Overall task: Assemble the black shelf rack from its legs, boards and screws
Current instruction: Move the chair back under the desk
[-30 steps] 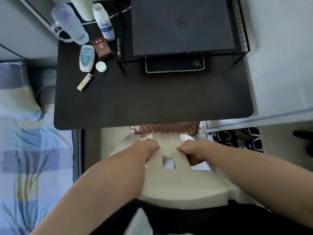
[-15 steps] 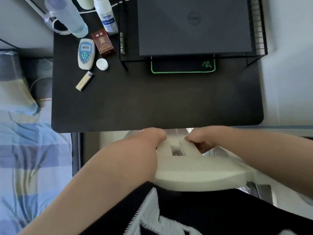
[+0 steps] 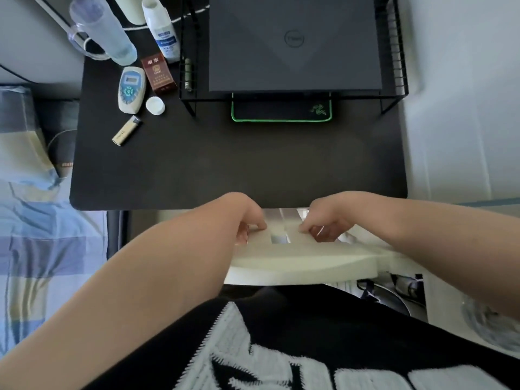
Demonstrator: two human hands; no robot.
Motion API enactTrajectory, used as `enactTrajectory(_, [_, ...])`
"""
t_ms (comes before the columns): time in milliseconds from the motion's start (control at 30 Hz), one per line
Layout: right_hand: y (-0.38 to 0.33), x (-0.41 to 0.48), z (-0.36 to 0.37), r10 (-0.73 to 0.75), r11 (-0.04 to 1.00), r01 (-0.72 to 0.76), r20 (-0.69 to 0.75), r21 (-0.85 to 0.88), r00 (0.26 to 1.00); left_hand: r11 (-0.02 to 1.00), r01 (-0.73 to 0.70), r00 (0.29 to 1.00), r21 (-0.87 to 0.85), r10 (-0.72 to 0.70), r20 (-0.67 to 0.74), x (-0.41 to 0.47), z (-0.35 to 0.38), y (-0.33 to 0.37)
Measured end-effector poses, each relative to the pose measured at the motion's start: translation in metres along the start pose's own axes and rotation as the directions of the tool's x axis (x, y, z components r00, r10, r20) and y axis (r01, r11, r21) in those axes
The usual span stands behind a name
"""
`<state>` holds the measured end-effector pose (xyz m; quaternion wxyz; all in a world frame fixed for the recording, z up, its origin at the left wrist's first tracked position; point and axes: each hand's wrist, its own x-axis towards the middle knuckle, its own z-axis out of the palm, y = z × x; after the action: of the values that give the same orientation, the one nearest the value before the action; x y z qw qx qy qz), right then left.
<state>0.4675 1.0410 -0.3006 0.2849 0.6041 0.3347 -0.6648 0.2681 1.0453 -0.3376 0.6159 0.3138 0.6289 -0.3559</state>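
The black wire shelf rack (image 3: pixel 188 97) stands at the back of the black desk (image 3: pixel 225 170), with a dark laptop (image 3: pixel 294 43) lying on top of it. A green-edged mouse pad (image 3: pixel 281 111) sits under the rack. My left hand (image 3: pixel 242 215) and my right hand (image 3: pixel 323 215) both grip the slatted back of a cream plastic chair (image 3: pixel 304 260) just in front of the desk's near edge. The fingers of both hands curl over the chair's slats.
At the desk's back left lie a clear mug (image 3: pixel 104 38), a white bottle (image 3: pixel 163 32), a red cigarette pack (image 3: pixel 158 73), a white remote (image 3: pixel 131 90), a white cap (image 3: pixel 155 105) and a lighter (image 3: pixel 126 134). A bed with a blue checked sheet (image 3: pixel 42 249) lies left.
The chair has slid forward under the desk's edge with both hands on its back. The view has shifted closer over the desk.
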Motion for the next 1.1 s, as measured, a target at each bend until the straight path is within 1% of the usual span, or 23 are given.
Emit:
enactTrajectory(133, [-0.001, -0.029, -0.011, -0.099, 0.981, 0.089, -0.049, -0.172, 0.994, 0.974, 0.006, 1.0, 0.229, -0.002, -0.017, -0.035, 0.0, 0.008])
enactTrajectory(267, [-0.001, -0.053, -0.012, -0.227, 0.942, 0.189, -0.112, -0.276, 0.967, 0.939, -0.034, 0.993, 0.341, 0.07, -0.094, -0.068, 0.006, 0.01])
enactTrajectory(367, [0.002, -0.066, -0.01, -0.371, 0.895, 0.28, -0.233, -0.347, 0.899, 0.924, -0.076, 0.98, 0.376, 0.14, -0.145, -0.091, 0.004, 0.004])
enactTrajectory(433, [0.003, -0.073, -0.01, -0.452, 0.873, 0.34, -0.32, -0.349, 0.832, 0.922, -0.133, 0.966, 0.364, 0.203, -0.161, -0.102, 0.001, -0.001])
enactTrajectory(500, [0.004, -0.081, -0.009, -0.526, 0.839, 0.39, -0.387, -0.379, 0.757, 0.913, -0.207, 0.934, 0.351, 0.291, -0.206, -0.11, -0.002, -0.006])
enactTrajectory(567, [0.004, -0.09, -0.008, -0.587, 0.802, 0.418, -0.43, -0.427, 0.686, 0.888, -0.299, 0.863, 0.35, 0.408, -0.297, -0.118, -0.007, -0.009])
enactTrajectory(633, [0.002, -0.097, -0.006, -0.63, 0.773, 0.439, -0.477, -0.457, 0.613, 0.841, -0.388, 0.754, 0.378, 0.525, -0.395, -0.124, -0.013, -0.011])
enactTrajectory(700, [-0.002, -0.104, -0.001, -0.664, 0.748, 0.456, -0.532, -0.483, 0.526, 0.784, -0.428, 0.635, 0.449, 0.614, -0.468, -0.13, -0.02, -0.013])
enactTrajectory(767, [-0.006, -0.111, 0.005, -0.69, 0.723, 0.44, -0.58, -0.532, 0.433, 0.741, -0.441, 0.55, 0.506, 0.669, -0.501, -0.134, -0.027, -0.015])
enactTrajectory(867, [-0.014, -0.12, 0.02, -0.696, 0.711, 0.405, -0.658, -0.575, 0.288, 0.668, -0.426, 0.468, 0.61, 0.74, -0.483, -0.137, -0.038, -0.016])
enactTrajectory(933, [-0.021, -0.122, 0.034, -0.659, 0.739, 0.353, -0.727, -0.574, 0.196, 0.609, -0.385, 0.417, 0.694, 0.785, -0.458, -0.14, -0.047, -0.018])
enactTrajectory(1000, [-0.028, -0.121, 0.049, -0.596, 0.792, 0.264, -0.79, -0.55, 0.142, 0.54, -0.348, 0.357, 0.766, 0.832, -0.425, -0.142, -0.057, -0.021])
enactTrajectory(1100, [-0.038, -0.115, 0.077, -0.459, 0.885, 0.151, -0.881, -0.441, 0.113, 0.422, -0.3, 0.262, 0.855, 0.899, -0.352, -0.139, -0.073, -0.031])
